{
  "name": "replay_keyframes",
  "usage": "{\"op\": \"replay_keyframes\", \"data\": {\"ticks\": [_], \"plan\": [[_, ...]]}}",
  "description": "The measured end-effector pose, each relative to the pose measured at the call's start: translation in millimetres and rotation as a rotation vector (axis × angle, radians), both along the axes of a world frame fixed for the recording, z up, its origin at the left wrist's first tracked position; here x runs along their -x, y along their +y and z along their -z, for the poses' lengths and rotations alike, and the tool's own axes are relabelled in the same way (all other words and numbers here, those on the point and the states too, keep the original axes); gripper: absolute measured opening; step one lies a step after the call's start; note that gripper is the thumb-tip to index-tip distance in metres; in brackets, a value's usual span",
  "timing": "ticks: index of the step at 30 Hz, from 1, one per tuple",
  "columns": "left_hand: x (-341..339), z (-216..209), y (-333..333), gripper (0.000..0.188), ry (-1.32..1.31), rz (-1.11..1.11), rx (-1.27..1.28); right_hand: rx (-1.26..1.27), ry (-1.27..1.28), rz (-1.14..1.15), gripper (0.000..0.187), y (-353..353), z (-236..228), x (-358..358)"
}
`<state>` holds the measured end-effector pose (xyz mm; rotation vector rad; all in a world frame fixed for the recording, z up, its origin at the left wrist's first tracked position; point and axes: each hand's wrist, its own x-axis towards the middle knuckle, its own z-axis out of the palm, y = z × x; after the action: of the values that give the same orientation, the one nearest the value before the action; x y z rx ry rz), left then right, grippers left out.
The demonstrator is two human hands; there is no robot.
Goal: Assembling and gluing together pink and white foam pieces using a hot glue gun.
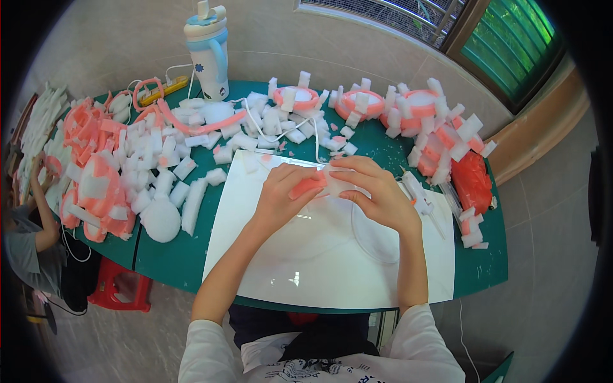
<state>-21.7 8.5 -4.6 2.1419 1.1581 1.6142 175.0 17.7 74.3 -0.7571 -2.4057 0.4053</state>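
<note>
Both hands meet over a glossy white board (287,255) on the green table. My left hand (279,195) is closed round a pink foam strip (308,185). Pinched between the fingers and thumb of my right hand (381,195) is a white foam piece (334,183), which touches the pink foam. My fingers partly cover both pieces, so I cannot tell their full shape. To the right of my right hand, a white glue gun (418,195) lies by the board's right side.
Loose white foam blocks (271,121) and pink foam strips (89,131) heap across the table's back and left. Pink-and-white foam rings (361,103) line the far right, near a red bag (471,182). A tall bottle (207,64) stands behind. Another person (38,236) works at far left.
</note>
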Motion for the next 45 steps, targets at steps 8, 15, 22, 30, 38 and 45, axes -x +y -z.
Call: {"op": "replay_keyframes", "data": {"ticks": [8, 15, 22, 30, 38, 45], "plan": [[-3.6, -6.6, -3.9, 0.026, 0.027, 0.008, 0.012, 0.072, 0.024, -0.018, 0.032, 4.0, 0.5, -4.9], [-5.6, -7.0, -5.7, 0.025, 0.045, 0.002, 0.002, 0.037, 0.007, -0.003, 0.032, 2.1, 6.2, -8.2], [-3.4, -8.1, -6.5, 0.026, 0.066, -0.005, 0.043, -0.016, -0.046, 0.058, 0.03, -6.8, 6.7, -2.2], [-5.4, -8.4, -6.8, 0.025, 0.061, -0.019, 0.056, -0.033, -0.046, 0.081, 0.03, -7.6, 7.3, -2.5], [-7.5, -7.5, -7.1, 0.024, 0.048, -0.043, 0.013, -0.04, -0.047, 0.078, 0.03, -8.8, 5.1, -2.1], [-5.5, -6.2, -8.7, 0.022, 0.038, -0.041, 0.062, -0.001, -0.036, 0.075, 0.03, -6.6, 8.6, -2.3]]}}
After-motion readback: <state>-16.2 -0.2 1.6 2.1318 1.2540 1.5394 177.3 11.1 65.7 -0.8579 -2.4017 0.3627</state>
